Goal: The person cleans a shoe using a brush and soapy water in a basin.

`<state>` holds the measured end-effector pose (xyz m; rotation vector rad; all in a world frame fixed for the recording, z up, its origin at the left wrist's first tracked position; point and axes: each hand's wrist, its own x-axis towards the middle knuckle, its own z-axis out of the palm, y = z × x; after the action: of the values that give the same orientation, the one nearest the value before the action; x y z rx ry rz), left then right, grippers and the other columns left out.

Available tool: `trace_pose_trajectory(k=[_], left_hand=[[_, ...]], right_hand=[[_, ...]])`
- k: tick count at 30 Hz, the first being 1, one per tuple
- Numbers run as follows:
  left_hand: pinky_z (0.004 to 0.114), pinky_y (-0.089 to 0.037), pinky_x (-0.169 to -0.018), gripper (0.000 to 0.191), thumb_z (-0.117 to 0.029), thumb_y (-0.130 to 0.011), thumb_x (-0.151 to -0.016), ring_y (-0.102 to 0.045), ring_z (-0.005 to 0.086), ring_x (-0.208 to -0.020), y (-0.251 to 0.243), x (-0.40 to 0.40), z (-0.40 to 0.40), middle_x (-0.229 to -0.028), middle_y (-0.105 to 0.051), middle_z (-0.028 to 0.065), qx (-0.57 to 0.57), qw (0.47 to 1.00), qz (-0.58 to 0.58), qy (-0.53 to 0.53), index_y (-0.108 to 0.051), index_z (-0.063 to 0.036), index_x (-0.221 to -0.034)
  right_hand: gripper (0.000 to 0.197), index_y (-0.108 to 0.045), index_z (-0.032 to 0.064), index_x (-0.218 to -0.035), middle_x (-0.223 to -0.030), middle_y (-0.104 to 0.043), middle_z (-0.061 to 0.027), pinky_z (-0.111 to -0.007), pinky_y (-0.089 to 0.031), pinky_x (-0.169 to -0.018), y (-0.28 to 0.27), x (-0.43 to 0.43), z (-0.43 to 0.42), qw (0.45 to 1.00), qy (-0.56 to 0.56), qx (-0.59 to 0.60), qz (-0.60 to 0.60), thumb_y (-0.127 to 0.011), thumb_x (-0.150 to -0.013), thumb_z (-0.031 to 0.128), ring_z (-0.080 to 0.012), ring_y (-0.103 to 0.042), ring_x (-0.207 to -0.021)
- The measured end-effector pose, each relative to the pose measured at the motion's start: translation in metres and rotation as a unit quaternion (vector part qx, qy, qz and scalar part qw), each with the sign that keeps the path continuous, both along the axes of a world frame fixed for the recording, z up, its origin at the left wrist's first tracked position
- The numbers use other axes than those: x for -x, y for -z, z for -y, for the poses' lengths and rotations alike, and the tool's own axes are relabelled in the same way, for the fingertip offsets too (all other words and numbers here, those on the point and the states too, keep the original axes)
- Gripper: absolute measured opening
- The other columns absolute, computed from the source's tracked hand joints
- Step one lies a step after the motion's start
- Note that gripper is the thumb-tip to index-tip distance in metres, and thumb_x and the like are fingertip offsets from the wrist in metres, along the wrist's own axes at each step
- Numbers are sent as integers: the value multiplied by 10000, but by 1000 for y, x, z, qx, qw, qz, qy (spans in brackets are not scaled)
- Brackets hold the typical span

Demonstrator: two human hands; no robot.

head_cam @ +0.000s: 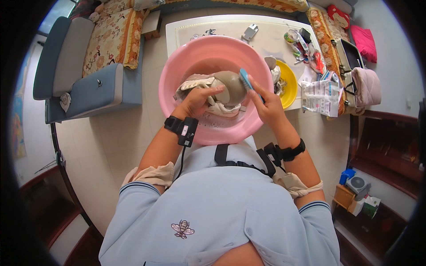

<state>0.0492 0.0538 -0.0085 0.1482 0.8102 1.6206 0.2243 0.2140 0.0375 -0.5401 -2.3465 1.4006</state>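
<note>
Before me sits a large pink plastic basin with murky, sudsy water in it. My left hand grips a pale sneaker over the basin, its thumb lying across the shoe. The rounded grey-brown end of that shoe points right. My right hand holds a blue-backed scrub brush, its head close against the shoe's right end; whether the bristles touch is hard to see. Other cream shoe parts with eyelets lie around and beneath the left hand, partly hidden by it.
The basin overlaps the near edge of a white table. A yellow basin with pale wet items stands at its right. Beyond are small clutter and a printed plastic bag. A blue-grey sofa stands left, an open suitcase right.
</note>
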Motion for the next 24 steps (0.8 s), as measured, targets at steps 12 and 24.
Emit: trace_pose_trajectory(k=[12,24], left_hand=[[312,-493,-804,430,-162,-789,-793,-613,171,-928,35,-42,-8,-1064,-655,64,134,973,-120,145,-629,-14,-1163],[263,-466,-754,395,-232,-724,-866,-596,127,-922,48,-35,6,-1062,-657,38,138,960,-92,226,-622,-15,-1181]], right_hand=[[354,-617,262,-1277,-782,-658,-156,-431,-499,-627,2,3,13,930,-109,-277,215,-594,-923,259,-351,-638,-724],[347,-613,245,-1277,-804,-661,-169,-452,-493,-639,4,-8,14,932,-141,-222,250,-579,-933,262,-365,-630,-733]])
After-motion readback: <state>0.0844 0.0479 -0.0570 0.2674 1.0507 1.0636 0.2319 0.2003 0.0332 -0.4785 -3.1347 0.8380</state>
